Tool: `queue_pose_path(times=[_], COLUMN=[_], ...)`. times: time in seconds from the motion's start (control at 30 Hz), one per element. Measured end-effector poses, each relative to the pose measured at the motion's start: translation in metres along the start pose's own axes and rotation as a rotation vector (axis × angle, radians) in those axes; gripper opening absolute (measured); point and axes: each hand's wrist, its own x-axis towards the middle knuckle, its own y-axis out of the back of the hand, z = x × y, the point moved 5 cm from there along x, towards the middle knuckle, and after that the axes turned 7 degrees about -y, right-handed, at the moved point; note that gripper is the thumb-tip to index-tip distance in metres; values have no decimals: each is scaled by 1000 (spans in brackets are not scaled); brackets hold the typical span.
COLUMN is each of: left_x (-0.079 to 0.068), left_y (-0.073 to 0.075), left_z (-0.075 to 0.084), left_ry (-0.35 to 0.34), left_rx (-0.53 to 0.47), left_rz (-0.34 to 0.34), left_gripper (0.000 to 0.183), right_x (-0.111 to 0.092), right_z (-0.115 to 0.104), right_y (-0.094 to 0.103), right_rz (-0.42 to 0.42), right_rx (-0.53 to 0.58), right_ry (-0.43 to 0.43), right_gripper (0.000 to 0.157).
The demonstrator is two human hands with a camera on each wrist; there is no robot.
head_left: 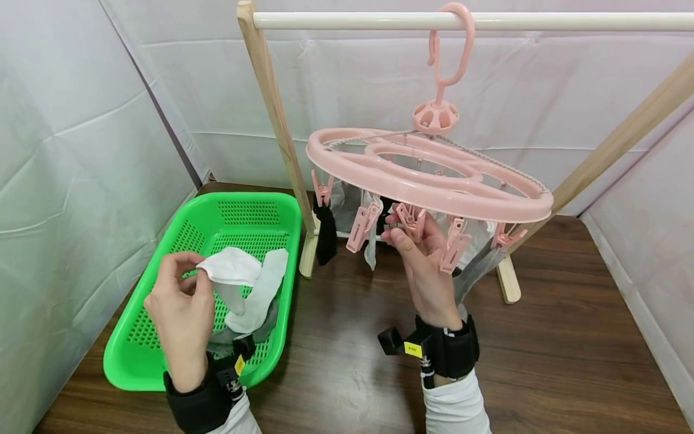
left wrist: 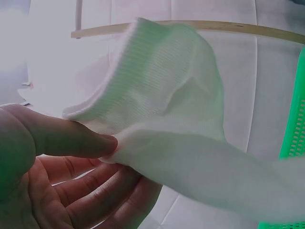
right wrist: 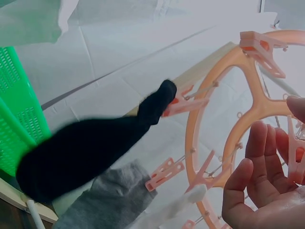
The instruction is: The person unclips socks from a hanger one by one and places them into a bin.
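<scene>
A white sock [head_left: 232, 267] is pinched between the thumb and fingers of my left hand [head_left: 181, 307], over the green basket [head_left: 116, 355]. The left wrist view shows the ribbed cuff of this sock [left wrist: 157, 90] spread above the thumb, its rest trailing right. Under the front rim of the pink round hanger [head_left: 428, 193], my right hand [head_left: 428, 271] has its fingers curled round a pink clothespin [head_left: 410, 222]. The right wrist view has this clothespin [right wrist: 296, 162] at the right edge, between thumb and fingers, partly cut off.
Another white sock [head_left: 262, 295] and a grey sock [head_left: 268, 328] lie in the basket. A black sock [head_left: 326, 235] and grey sock [head_left: 479, 271] hang from clips. The hanger tilts from a white rod [head_left: 347, 21] on wooden legs [head_left: 276, 114]. Several other clips dangle around it.
</scene>
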Motion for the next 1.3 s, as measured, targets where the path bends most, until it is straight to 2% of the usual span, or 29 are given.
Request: queue_pose_path(times=[0.17, 0.33, 0.4, 0.47, 0.63, 0.7, 0.77, 0.93, 1.0, 1.07, 1.13, 1.17, 1.23, 1.27, 1.3], left_x=[0, -1, -2, -3, -5, -4, -5, -8, -8, -7, -7, -6, -7, -7, -9], left_y=[1, 0, -1, -5, -11, -9, -14, -30, -32, -30, -30, -28, -27, -28, -31], left_z=[0, 0, 0, -14, -20, -9, -17, -55, -54, -41, -37, -28, -21, -21, -29], left_ry=[12, -1, -14, -50, -92, -80, -84, -141, -150, -138, -153, -154, -164, -165, -181], left_rx=[-13, -45, -54, -98, -146, -126, -126, -75, -77, -76, -111, -110, -103, -98, -105], left_rz=[7, 9, 6, 18, 12, -8, -17, -20, -30, -50, -44, -50, -51, -54, -46], left_gripper=[12, 12, 13, 13, 14, 16, 15, 13, 13, 14, 11, 12, 12, 12, 11], right_x=[-2, -8, -10, -13, -18, -19, -20, -24, -26, -28, -30, -31, -32, -33, -34], right_z=[7, 19, 24, 28, 34, 35, 36, 34, 31, 27, 22, 19, 12, 8, 5], right_y=[4, 8, 10, 12, 15, 17, 19, 24, 25, 26, 27, 28, 29, 30, 31], right_rz=[10, 6, -17, -42, -123, -146, -157, -181, -191, -205, -220, -227, -239, -241, -239], right_rx=[-41, -123, -148, -166, -196, -219, -250, -389, -447, -495, -548, -575, -624, -645, -666], right_ry=[-33, -128, -158, -177, -197, -198, -202, -213, -211, -198, -174, -160, -133, -128, -125], right_gripper=[28, 30, 30, 30, 30, 30, 31, 30, 30, 30, 30, 30, 31, 31, 31])
